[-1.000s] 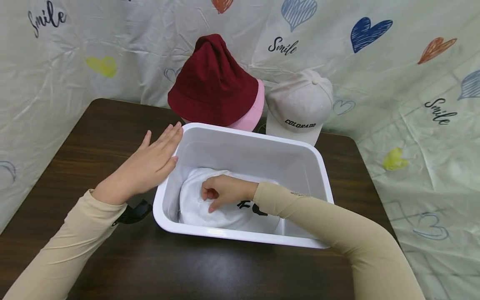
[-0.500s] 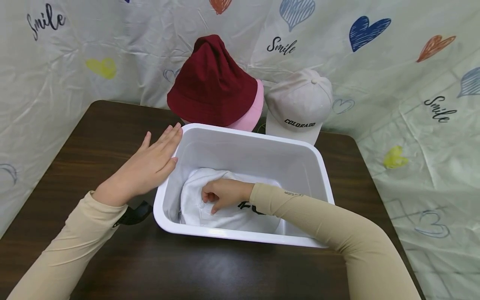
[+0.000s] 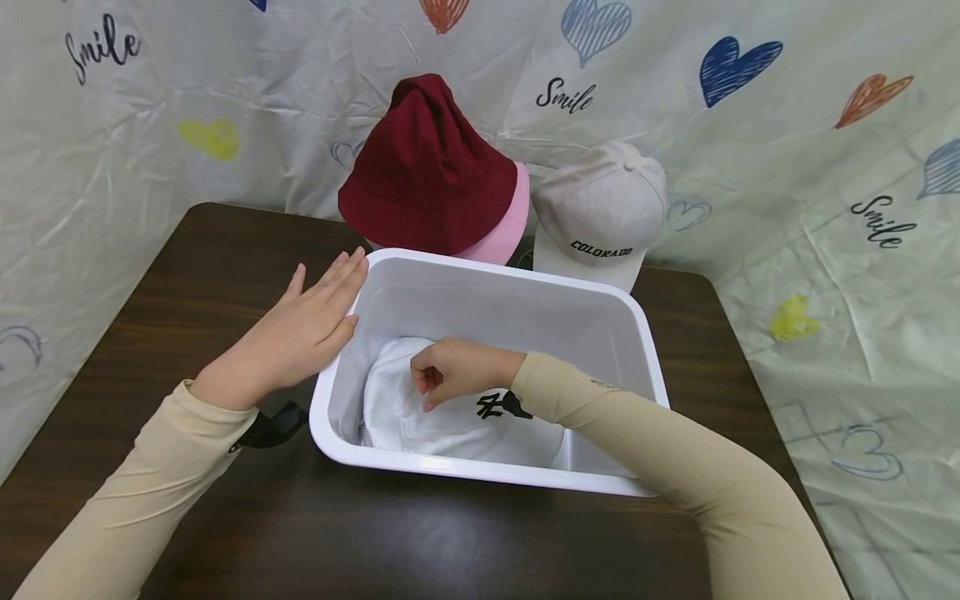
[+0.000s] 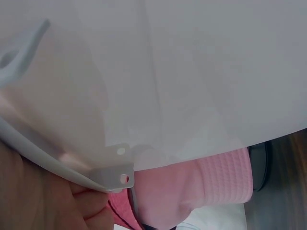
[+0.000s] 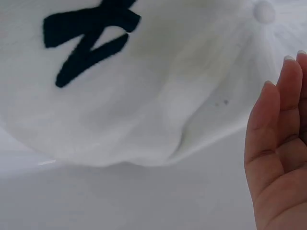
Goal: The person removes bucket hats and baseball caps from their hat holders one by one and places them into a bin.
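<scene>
A white cap (image 3: 450,429) with dark letters lies in a white plastic tub (image 3: 480,475). My right hand (image 3: 465,371) is over the cap's crown, its fingers loosely bent and holding nothing. In the right wrist view, the fingers (image 5: 264,129) stand a little apart from the cap (image 5: 120,110), beside its top button. My left hand (image 3: 300,329) rests on the tub's left rim with its fingers straight. The left wrist view has the tub's outer wall (image 4: 192,81), and part of the left hand (image 4: 38,187) against its rim.
Behind the tub, a dark red bucket hat (image 3: 427,175) sits on a pink hat (image 3: 510,221). To their right stands a light cap (image 3: 600,200) reading COLORADO. A dark brown table (image 3: 420,542) bears everything, with a printed white sheet (image 3: 825,250) around it.
My right hand has risen slightly off the cap and shifted a little right, showing more of the letters. The left hand stays on the rim.
</scene>
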`<state>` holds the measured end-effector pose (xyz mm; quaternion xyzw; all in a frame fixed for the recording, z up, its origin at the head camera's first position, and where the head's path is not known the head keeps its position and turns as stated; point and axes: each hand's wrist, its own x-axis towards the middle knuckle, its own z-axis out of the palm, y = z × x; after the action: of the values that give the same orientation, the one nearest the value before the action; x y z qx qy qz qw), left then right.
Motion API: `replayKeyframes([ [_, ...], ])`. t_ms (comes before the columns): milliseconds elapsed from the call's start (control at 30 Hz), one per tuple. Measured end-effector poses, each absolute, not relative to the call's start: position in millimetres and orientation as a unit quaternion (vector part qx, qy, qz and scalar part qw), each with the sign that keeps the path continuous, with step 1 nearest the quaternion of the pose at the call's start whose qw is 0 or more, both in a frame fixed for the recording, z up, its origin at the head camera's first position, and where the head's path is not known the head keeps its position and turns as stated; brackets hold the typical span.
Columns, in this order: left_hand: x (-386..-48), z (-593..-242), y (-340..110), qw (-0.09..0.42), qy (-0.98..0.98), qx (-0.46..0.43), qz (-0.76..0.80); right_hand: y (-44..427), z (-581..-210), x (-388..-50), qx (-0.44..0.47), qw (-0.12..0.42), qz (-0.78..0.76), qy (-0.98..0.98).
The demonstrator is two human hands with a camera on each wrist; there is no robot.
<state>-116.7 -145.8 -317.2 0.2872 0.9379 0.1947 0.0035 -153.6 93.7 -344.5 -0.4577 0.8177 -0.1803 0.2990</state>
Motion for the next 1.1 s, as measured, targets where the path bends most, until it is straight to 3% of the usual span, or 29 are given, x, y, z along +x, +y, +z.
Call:
replayKeyframes([
  [600, -118, -317, -145, 0.011, 0.938, 0.291, 0.190, 129, -301, -147, -0.415, 0.236, -0.269, 0.837],
  [1100, -116, -317, -145, 0.004, 0.937, 0.289, 0.195, 164, -275, -141, -0.381, 0.133, -0.350, 0.845],
])
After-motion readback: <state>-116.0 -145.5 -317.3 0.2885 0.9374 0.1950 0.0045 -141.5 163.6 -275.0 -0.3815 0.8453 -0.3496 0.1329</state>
